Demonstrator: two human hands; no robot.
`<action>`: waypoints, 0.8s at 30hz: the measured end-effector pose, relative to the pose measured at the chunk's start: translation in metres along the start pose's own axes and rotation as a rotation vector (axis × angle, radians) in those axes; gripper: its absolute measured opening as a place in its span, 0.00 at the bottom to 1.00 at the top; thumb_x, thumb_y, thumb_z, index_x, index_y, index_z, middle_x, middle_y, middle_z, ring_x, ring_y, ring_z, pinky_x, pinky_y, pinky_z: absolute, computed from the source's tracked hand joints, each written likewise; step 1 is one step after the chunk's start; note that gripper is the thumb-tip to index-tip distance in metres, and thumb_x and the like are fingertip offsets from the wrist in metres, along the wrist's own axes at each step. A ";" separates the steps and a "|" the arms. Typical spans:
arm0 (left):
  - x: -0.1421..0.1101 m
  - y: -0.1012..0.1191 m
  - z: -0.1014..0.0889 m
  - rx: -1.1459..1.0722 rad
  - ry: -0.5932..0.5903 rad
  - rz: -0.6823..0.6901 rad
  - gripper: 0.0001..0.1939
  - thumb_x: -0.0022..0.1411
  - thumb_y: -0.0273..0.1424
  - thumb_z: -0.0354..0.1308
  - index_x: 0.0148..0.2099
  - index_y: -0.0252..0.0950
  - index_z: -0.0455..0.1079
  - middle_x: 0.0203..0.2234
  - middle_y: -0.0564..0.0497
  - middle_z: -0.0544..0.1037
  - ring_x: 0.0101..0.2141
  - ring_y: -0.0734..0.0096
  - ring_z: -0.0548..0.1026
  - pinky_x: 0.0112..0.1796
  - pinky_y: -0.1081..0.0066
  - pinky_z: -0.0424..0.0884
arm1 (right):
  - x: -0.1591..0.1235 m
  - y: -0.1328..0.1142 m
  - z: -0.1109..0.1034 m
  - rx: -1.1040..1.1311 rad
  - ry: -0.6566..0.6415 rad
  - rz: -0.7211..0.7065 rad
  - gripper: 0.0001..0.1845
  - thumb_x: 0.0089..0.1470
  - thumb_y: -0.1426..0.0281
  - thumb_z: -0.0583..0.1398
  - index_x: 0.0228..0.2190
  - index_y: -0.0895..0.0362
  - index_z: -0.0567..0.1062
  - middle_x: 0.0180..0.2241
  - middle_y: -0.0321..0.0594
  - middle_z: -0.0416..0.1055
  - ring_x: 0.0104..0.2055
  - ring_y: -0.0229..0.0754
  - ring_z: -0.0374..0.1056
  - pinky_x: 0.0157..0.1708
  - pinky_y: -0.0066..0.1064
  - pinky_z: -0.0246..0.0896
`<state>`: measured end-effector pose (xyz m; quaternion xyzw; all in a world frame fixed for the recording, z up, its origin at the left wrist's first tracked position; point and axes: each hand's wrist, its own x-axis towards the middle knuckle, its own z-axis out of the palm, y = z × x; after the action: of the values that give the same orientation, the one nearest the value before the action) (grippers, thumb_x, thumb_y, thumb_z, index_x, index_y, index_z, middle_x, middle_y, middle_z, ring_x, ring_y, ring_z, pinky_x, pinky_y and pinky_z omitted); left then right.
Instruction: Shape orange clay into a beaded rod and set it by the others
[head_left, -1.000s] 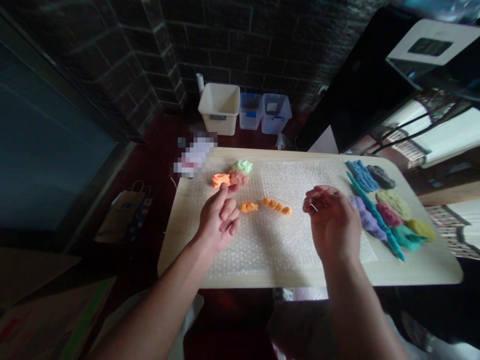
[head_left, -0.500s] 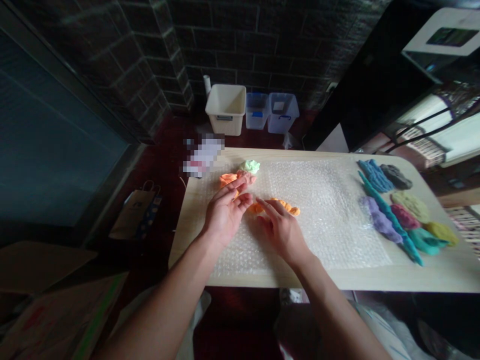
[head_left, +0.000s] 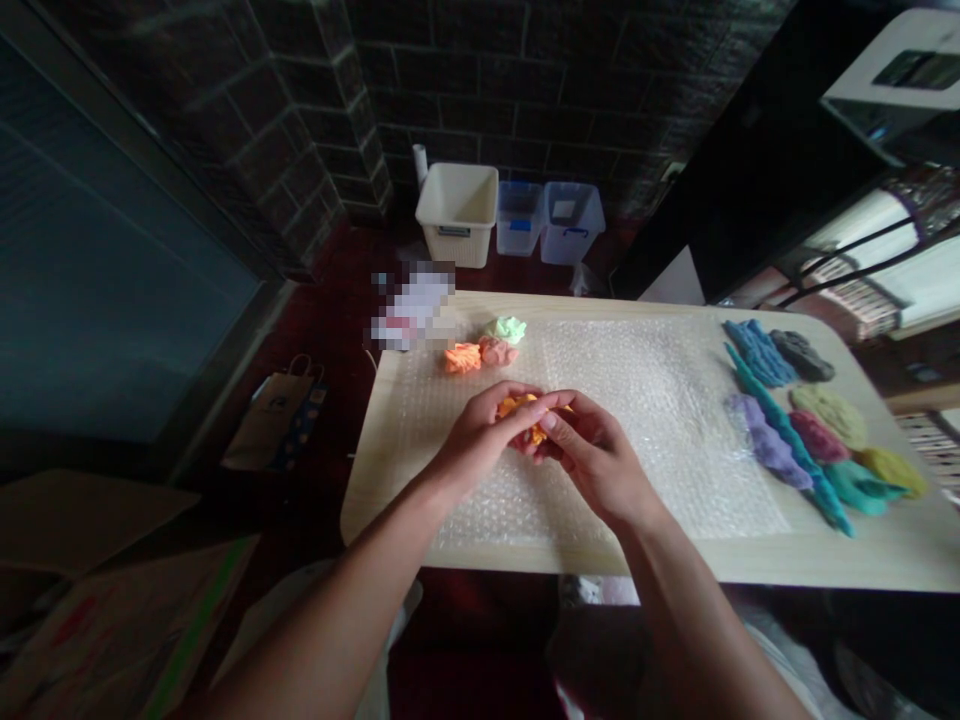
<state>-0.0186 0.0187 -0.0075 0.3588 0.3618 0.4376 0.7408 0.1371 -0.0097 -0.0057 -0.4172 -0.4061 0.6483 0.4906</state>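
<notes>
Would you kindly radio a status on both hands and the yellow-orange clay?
Left hand, right hand: both gripping yellow-orange clay. Clay partly hidden, over bubble wrap. No obstruction seen.

Looking down from head height

The camera rides on the head there, facing forward and down. Closest are the forearms (head_left: pixel 375 545); left hand (head_left: pixel 480 432) and right hand (head_left: pixel 606 462) come mid-view, above the table (head_left: pixel 750 560), the brick wall (head_left: pixel 480 90) farther off.

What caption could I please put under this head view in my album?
Left grip and right grip around orange clay, over bubble wrap on a table.
</notes>
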 end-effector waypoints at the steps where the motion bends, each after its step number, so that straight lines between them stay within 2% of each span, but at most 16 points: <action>1: -0.001 -0.001 0.002 0.004 -0.039 0.006 0.15 0.59 0.38 0.71 0.44 0.33 0.77 0.28 0.50 0.76 0.26 0.73 0.72 0.29 0.71 0.69 | 0.000 0.000 0.000 -0.004 -0.005 0.002 0.15 0.59 0.57 0.69 0.41 0.54 0.78 0.31 0.37 0.78 0.31 0.39 0.74 0.33 0.33 0.72; 5: 0.000 -0.003 0.002 0.022 0.021 0.074 0.14 0.59 0.37 0.72 0.40 0.32 0.77 0.28 0.49 0.77 0.27 0.74 0.74 0.30 0.73 0.69 | -0.001 0.003 0.001 -0.002 0.073 -0.068 0.19 0.55 0.62 0.73 0.46 0.54 0.80 0.34 0.38 0.81 0.33 0.40 0.76 0.37 0.34 0.75; 10: 0.001 -0.004 0.000 0.034 0.056 0.051 0.13 0.60 0.37 0.71 0.38 0.32 0.78 0.31 0.47 0.80 0.28 0.73 0.75 0.30 0.74 0.68 | -0.003 0.001 0.003 -0.115 0.204 -0.140 0.15 0.51 0.62 0.75 0.37 0.57 0.83 0.31 0.41 0.82 0.30 0.41 0.77 0.34 0.36 0.76; 17: 0.000 -0.013 0.007 -0.038 0.120 0.057 0.15 0.60 0.42 0.71 0.34 0.34 0.77 0.27 0.51 0.77 0.25 0.77 0.69 0.28 0.75 0.64 | -0.005 0.005 0.007 -0.203 0.302 -0.191 0.10 0.51 0.64 0.74 0.30 0.57 0.83 0.26 0.40 0.81 0.26 0.40 0.76 0.29 0.34 0.75; 20: 0.003 -0.016 0.007 -0.145 0.122 0.010 0.18 0.59 0.43 0.72 0.32 0.33 0.75 0.25 0.52 0.74 0.25 0.77 0.69 0.29 0.74 0.66 | -0.006 0.003 0.010 -0.254 0.351 -0.225 0.09 0.50 0.65 0.74 0.28 0.57 0.82 0.24 0.38 0.78 0.23 0.38 0.73 0.25 0.31 0.71; 24: 0.009 -0.007 0.000 -0.547 0.239 -0.122 0.19 0.61 0.44 0.71 0.33 0.34 0.70 0.24 0.55 0.70 0.24 0.78 0.68 0.27 0.76 0.66 | -0.012 -0.007 0.013 -0.243 0.372 -0.272 0.08 0.52 0.66 0.73 0.28 0.56 0.81 0.23 0.37 0.78 0.22 0.38 0.72 0.23 0.31 0.70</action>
<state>-0.0121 0.0243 -0.0154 0.0697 0.3362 0.5125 0.7871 0.1290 -0.0219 0.0071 -0.5268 -0.4360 0.4349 0.5859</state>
